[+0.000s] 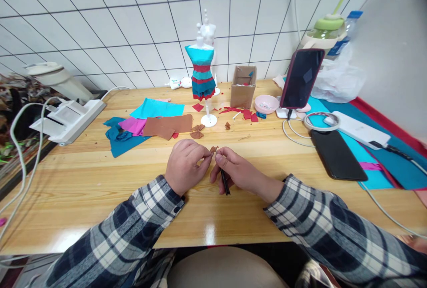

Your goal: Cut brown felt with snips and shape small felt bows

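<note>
Over the middle of the wooden table, my left hand (pixel 187 163) pinches a small pleated piece of brown crepe paper (pixel 213 149). My right hand (pixel 238 170) is closed around a slim black tool (pixel 224 182), whose kind I cannot make out. Its thumb and forefinger meet close to the brown piece; whether they touch it is hidden. Just beyond my hands lie pleated brown paper fans (pixel 197 132) and a smaller brown scrap (pixel 227 125). Farther back, a small white dress form (pixel 207 107) stands upright, wearing a turquoise, red and teal layered paper dress (pixel 202 72).
Left of the form lie brown (pixel 167 125), turquoise (pixel 156 109) and magenta paper sheets. A cardboard box (pixel 243 94), pink bowl (pixel 266 104) and red scraps sit behind. At right are a propped phone (pixel 302 79), a flat black phone (pixel 338 155) and cables. A white power strip (pixel 75 121) is left.
</note>
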A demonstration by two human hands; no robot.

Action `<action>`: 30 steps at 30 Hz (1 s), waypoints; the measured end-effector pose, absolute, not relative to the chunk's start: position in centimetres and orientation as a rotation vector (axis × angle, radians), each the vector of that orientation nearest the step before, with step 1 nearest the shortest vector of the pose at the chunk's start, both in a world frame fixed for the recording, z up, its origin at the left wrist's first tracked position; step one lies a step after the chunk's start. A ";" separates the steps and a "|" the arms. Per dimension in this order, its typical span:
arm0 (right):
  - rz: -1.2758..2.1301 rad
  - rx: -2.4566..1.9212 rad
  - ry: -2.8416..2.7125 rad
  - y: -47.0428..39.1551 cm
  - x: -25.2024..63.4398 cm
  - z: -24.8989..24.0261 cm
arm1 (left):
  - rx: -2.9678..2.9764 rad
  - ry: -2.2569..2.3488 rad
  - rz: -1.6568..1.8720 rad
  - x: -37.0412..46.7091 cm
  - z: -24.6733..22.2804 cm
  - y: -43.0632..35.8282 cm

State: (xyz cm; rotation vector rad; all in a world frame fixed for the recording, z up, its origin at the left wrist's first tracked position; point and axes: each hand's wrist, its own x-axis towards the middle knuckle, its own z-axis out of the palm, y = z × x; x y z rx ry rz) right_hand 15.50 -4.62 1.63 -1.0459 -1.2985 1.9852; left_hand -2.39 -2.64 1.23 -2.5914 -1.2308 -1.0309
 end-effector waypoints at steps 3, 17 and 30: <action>1.996 -1.054 -1.315 -4.7 15.5 1.8 | -2.580 -1.184 -1.019 -2.4 1.3 -2.7; 2.010 -1.010 -1.269 -4.7 15.4 1.5 | -2.542 -1.140 -1.022 -2.1 1.5 -2.7; 2.042 -0.982 -1.230 -4.9 15.4 1.1 | -2.528 -1.167 -1.017 -2.1 1.6 -2.8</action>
